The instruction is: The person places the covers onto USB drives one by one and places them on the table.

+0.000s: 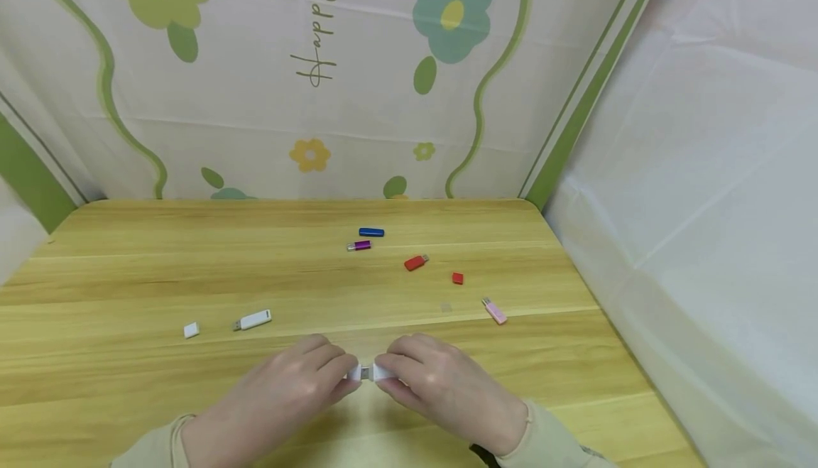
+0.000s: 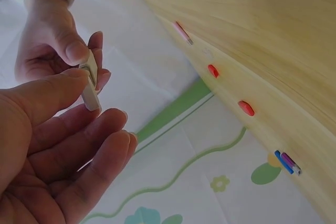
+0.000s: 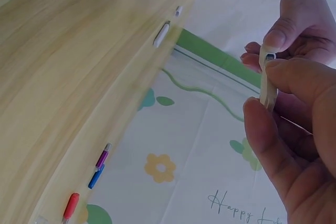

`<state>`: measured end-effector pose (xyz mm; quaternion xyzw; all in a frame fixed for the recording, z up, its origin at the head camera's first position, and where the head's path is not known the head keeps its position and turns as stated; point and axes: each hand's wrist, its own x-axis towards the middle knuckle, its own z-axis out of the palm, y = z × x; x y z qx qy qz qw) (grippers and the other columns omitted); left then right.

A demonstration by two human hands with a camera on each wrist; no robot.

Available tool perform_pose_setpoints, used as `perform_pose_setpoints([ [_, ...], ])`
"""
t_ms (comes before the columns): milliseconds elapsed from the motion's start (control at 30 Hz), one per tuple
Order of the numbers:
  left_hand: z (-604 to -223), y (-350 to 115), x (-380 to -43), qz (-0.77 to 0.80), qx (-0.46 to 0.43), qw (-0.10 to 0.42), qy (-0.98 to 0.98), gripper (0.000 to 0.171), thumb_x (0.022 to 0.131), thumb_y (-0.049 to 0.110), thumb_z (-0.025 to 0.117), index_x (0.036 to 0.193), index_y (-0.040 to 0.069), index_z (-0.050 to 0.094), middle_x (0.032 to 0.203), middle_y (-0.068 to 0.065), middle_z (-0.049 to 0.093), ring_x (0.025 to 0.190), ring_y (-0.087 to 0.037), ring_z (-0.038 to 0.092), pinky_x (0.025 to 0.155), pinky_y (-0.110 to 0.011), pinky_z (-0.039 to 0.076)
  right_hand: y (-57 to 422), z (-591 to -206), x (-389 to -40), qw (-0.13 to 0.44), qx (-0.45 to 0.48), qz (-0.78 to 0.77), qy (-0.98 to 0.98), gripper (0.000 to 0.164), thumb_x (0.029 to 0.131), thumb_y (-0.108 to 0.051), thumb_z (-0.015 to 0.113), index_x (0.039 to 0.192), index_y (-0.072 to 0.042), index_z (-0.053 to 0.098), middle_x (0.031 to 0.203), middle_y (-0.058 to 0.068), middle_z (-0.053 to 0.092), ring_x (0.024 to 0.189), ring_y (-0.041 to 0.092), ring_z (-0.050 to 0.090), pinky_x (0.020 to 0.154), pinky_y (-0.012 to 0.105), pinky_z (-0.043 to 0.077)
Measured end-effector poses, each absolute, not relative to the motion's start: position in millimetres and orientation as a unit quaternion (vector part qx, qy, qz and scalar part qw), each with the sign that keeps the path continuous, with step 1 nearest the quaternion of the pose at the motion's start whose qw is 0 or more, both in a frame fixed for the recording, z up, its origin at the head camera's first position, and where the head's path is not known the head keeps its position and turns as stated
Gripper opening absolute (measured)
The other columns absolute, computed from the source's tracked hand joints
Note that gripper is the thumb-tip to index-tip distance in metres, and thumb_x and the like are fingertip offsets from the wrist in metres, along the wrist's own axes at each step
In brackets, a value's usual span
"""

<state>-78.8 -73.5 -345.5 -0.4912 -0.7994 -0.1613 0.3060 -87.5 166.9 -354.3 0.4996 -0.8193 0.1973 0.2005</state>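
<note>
Near the front of the table, my left hand (image 1: pixel 290 386) and right hand (image 1: pixel 441 383) meet at a white USB stick (image 1: pixel 382 373). Each pinches one white end of it between thumb and fingers. A short stretch of the metal plug (image 1: pixel 366 373) shows between the two white parts. Which hand has the cap is hard to tell, as fingers cover much of both parts. In the left wrist view the white piece (image 2: pixel 90 99) lies at the left thumb and fingertips; in the right wrist view the right fingers hold a white piece (image 3: pixel 268 92).
Left on the wooden table (image 1: pixel 160 262) lie another white USB stick (image 1: pixel 254 320) and a white cap (image 1: pixel 191 329). Farther back are a blue stick (image 1: pixel 371 232), a purple stick (image 1: pixel 360 246), a red stick (image 1: pixel 417 262) and a red cap (image 1: pixel 457 278). A pink stick (image 1: pixel 495 311) lies right.
</note>
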Motion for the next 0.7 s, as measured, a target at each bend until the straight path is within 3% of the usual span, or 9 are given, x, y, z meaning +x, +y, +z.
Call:
perform_pose_setpoints([
  [300,-346.6,-72.9,-78.7,-0.167,-0.489,0.316,-0.796,0.04,0.108,0.023,0.032,0.086,0.006,0.061,0.073,0.005,0.055,0.066,-0.008,0.05,0.059,-0.013,0.045,164.4,-353.5,-87.5,0.214,0.504,0.189,-0.815,0.015,0.087,-0.012,0.078,0.099,-0.008,0.07,0.094,-0.002,0.063,0.082,0.008,0.058,0.077,0.011,0.048],
  [500,-350.4,-75.0,-78.8,-0.198,-0.484,0.288,-0.802,0.04,0.107,0.026,0.034,0.091,0.006,0.065,0.074,0.006,0.057,0.067,-0.007,0.054,0.062,-0.012,0.047,163.4,-353.4,-88.1,0.228,0.513,0.185,-0.807,0.018,0.086,-0.012,0.079,0.101,-0.009,0.07,0.095,-0.003,0.063,0.082,0.007,0.059,0.076,0.01,0.047],
  [567,-350.7,-75.9,-78.5,-0.213,-0.481,0.269,-0.807,0.023,0.104,0.021,0.051,0.094,0.007,0.067,0.075,0.007,0.059,0.068,-0.006,0.055,0.063,-0.012,0.047,162.9,-353.5,-88.8,0.238,0.518,0.179,-0.802,0.019,0.085,-0.013,0.079,0.102,-0.009,0.07,0.096,-0.003,0.064,0.083,0.007,0.059,0.076,0.009,0.047],
  [633,-350.7,-76.8,-78.5,-0.226,-0.479,0.252,-0.81,0.006,0.094,0.013,0.069,0.097,0.008,0.068,0.076,0.008,0.06,0.069,-0.005,0.056,0.064,-0.012,0.047,162.4,-353.6,-89.0,0.246,0.521,0.174,-0.799,0.02,0.085,-0.013,0.08,0.102,-0.009,0.07,0.096,-0.003,0.064,0.084,0.007,0.06,0.077,0.009,0.047],
  [700,-350.5,-77.5,-78.5,-0.237,-0.478,0.242,-0.811,0.025,0.078,0.005,0.081,0.098,0.009,0.068,0.078,0.008,0.061,0.07,-0.004,0.056,0.064,-0.011,0.046,161.9,-353.4,-89.1,0.246,0.52,0.176,-0.798,0.02,0.085,-0.012,0.079,0.102,-0.009,0.07,0.096,-0.002,0.064,0.085,0.007,0.06,0.078,0.009,0.047],
])
